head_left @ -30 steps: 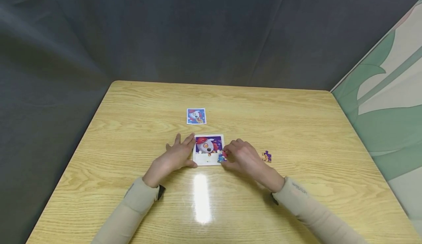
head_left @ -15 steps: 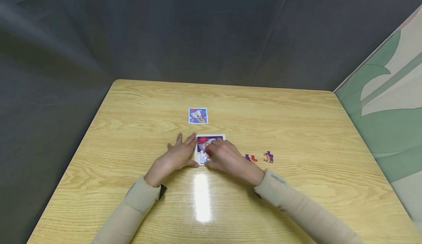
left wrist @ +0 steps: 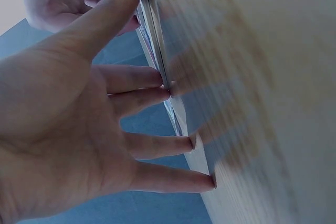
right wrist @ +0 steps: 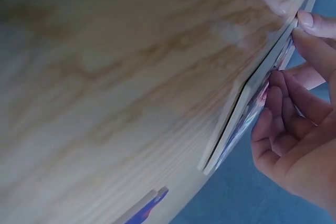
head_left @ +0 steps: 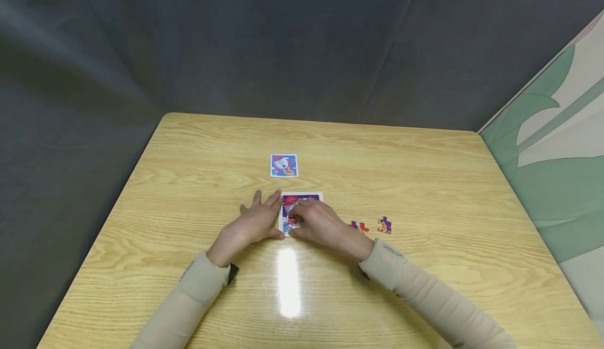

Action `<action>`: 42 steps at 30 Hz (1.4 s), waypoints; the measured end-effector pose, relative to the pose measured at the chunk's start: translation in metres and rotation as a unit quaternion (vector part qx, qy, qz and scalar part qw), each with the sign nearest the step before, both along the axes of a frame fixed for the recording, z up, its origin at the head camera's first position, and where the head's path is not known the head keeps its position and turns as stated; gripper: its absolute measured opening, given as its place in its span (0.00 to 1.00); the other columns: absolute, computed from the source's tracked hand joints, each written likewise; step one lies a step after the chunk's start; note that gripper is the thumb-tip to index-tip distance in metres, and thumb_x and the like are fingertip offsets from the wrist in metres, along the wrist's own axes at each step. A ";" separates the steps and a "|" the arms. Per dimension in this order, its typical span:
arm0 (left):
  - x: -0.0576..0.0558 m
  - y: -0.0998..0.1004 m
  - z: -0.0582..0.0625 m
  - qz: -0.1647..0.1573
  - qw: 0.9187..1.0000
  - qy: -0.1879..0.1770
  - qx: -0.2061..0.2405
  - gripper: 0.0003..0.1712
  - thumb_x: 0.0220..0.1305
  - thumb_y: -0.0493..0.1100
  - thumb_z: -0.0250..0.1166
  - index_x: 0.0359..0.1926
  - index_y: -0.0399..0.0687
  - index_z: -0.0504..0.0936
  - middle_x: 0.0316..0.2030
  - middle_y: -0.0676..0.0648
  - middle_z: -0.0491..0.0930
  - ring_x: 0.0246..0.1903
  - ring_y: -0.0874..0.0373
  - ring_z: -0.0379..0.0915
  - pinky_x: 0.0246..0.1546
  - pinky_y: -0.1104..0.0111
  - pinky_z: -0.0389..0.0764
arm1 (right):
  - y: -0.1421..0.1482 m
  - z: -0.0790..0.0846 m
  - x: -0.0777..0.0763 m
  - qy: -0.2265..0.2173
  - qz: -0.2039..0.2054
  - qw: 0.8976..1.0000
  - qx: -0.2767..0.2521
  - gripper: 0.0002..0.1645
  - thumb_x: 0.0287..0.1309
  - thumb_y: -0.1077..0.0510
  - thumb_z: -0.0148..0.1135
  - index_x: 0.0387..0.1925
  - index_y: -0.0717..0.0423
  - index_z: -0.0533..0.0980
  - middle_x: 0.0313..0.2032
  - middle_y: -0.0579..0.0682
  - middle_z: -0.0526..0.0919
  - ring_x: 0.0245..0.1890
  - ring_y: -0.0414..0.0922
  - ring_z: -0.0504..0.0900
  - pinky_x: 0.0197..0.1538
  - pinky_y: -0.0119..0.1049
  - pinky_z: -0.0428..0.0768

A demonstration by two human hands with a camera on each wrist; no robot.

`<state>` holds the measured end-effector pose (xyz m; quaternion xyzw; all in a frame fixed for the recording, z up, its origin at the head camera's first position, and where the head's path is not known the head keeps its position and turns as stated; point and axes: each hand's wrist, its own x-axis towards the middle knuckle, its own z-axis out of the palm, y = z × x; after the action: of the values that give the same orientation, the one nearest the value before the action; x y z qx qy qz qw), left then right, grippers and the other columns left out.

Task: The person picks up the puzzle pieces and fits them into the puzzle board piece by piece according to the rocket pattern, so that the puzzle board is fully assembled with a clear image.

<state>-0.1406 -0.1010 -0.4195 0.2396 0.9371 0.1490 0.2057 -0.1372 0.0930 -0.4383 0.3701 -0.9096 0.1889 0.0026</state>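
A square jigsaw puzzle tray (head_left: 304,194) with a white rim lies on the table, showing a red, white and purple picture, partly covered by my right hand. My left hand (head_left: 251,224) rests along its left edge with spread, fairly straight fingers; in the left wrist view those fingertips (left wrist: 192,142) touch the table and the tray's side. Over the tray's lower left part, my right hand (head_left: 323,224) pinches a blue and pink puzzle piece (head_left: 288,227) between thumb and curled fingers. The right wrist view shows the fingers (right wrist: 278,80) bent low against the tray's face.
Right of the tray lie two loose puzzle pieces, a red and purple one (head_left: 362,227) and an orange and purple one (head_left: 385,225). Behind the tray is a small picture card (head_left: 284,165). A dark curtain (head_left: 283,45) hangs beyond the wooden table (head_left: 424,181).
My right hand has moved left across the tray with the blue and pink piece, from its lower right to its lower left. The red and purple piece came into sight. My left hand stayed put.
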 end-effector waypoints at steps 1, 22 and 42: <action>0.000 0.000 0.000 -0.001 1.000 0.000 -0.001 0.53 0.55 0.56 0.70 0.72 0.34 0.55 0.75 0.41 0.46 0.68 0.24 0.35 0.52 0.24 0.52 | -0.001 0.000 0.000 -0.003 0.000 1.000 -0.001 0.19 0.48 0.51 0.75 0.40 0.56 0.83 0.34 0.46 0.83 0.34 0.41 0.75 0.37 0.33 0.77; 0.000 -0.001 -0.001 -0.007 1.000 0.003 -0.004 0.54 0.56 0.57 0.68 0.72 0.34 0.53 0.75 0.41 0.44 0.68 0.24 0.35 0.52 0.24 0.53 | -0.002 0.000 -0.001 -0.019 0.007 1.000 0.001 0.19 0.51 0.51 0.73 0.42 0.57 0.81 0.36 0.47 0.82 0.35 0.41 0.75 0.37 0.32 0.76; -0.001 -0.001 -0.002 -0.008 1.000 0.006 -0.011 0.54 0.55 0.58 0.68 0.73 0.35 0.53 0.75 0.41 0.44 0.68 0.24 0.35 0.52 0.25 0.55 | -0.002 -0.001 0.001 0.011 0.004 1.000 0.004 0.18 0.50 0.52 0.73 0.41 0.57 0.82 0.37 0.48 0.82 0.35 0.43 0.76 0.39 0.34 0.78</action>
<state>-0.1412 -0.1016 -0.4219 0.2460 0.9378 0.1354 0.2042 -0.1365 0.0913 -0.4391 0.3760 -0.9087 0.1809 0.0102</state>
